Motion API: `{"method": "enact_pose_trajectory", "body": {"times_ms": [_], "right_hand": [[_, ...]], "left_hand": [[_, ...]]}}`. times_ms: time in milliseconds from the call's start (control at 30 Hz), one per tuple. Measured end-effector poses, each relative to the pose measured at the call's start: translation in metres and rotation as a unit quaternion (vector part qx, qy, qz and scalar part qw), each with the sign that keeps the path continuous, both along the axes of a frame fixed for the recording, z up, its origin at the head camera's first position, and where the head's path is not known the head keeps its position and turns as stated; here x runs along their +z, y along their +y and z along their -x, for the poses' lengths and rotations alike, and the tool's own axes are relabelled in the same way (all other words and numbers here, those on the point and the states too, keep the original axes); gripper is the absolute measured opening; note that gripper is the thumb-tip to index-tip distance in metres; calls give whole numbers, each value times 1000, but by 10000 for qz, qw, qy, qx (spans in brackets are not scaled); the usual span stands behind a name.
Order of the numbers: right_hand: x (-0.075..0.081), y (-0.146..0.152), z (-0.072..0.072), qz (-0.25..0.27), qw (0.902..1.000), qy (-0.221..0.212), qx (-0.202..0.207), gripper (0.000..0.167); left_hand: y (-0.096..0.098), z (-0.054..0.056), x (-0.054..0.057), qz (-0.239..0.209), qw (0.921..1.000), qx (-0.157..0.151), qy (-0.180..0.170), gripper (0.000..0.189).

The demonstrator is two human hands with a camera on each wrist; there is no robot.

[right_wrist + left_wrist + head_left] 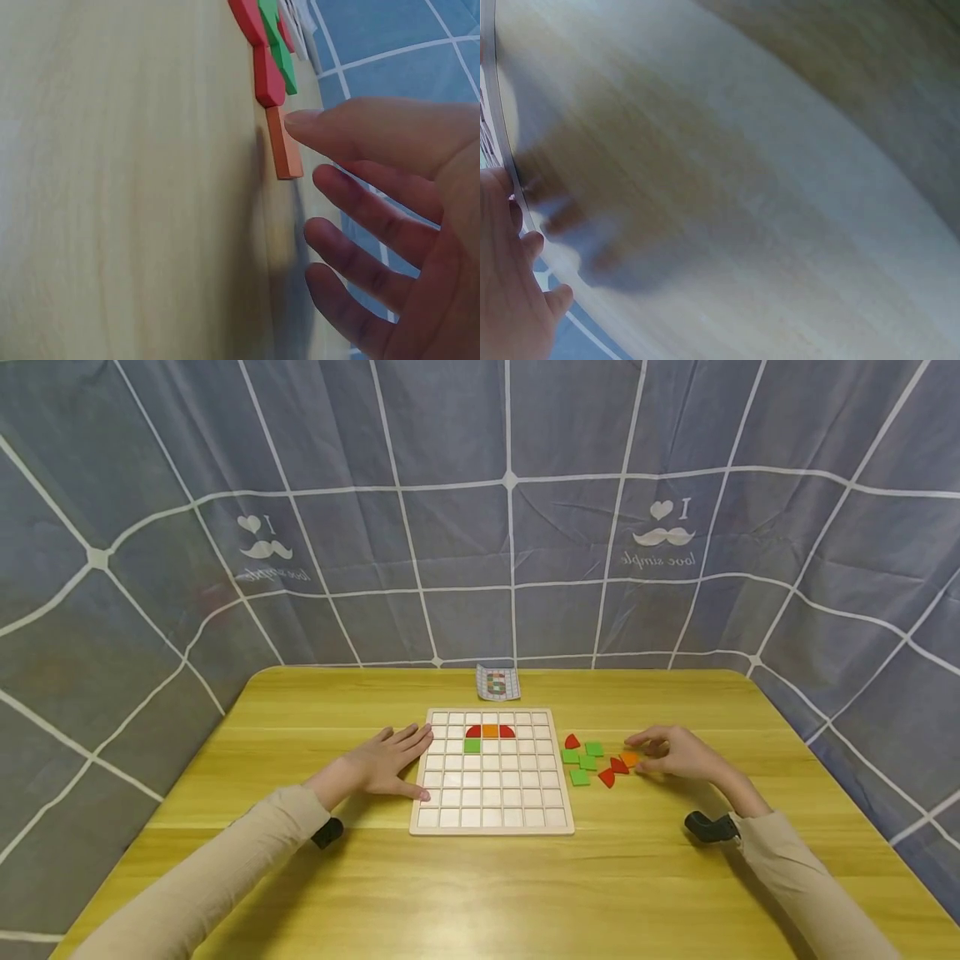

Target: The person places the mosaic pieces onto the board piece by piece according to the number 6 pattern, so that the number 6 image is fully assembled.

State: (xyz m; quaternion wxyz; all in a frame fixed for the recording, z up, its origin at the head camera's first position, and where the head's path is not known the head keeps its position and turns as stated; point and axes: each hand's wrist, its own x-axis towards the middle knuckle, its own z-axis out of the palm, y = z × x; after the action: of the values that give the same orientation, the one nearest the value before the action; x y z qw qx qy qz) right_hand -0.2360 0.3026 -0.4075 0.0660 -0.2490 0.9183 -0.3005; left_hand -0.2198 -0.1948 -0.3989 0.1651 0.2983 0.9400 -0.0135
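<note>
Orange tile (628, 759) lies right of the gridded board (492, 779), beside a red piece (618, 766). The right hand (677, 752), fingers loosely bent and apart, has its thumb near this tile; contact I cannot tell. The left hand (386, 763) rests spread at the board's edge. A careless fingertip might push the red piece away. Yellow wooden bench (480, 893) stands before grey-blue curtains (457, 531) with white lines.

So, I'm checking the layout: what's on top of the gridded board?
The gridded board holds a red piece, an orange square and another red piece in one row, plus a green square. The left hand overlaps the board's left edge; whatever it covers there can't be seen.
</note>
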Motion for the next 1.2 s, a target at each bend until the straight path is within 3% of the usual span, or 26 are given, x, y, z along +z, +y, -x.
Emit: {"method": "enact_pose_trajectory", "body": {"times_ms": [867, 1200], "right_hand": [[-3, 0, 0, -381, 9993, -38, 8, 29], [0, -1, -3, -777, 9961, 346, -217, 24]], "left_hand": [[2, 1, 3, 55, 9999, -99, -68, 104], [2, -1, 6, 10, 10000, -60, -38, 102]]}}
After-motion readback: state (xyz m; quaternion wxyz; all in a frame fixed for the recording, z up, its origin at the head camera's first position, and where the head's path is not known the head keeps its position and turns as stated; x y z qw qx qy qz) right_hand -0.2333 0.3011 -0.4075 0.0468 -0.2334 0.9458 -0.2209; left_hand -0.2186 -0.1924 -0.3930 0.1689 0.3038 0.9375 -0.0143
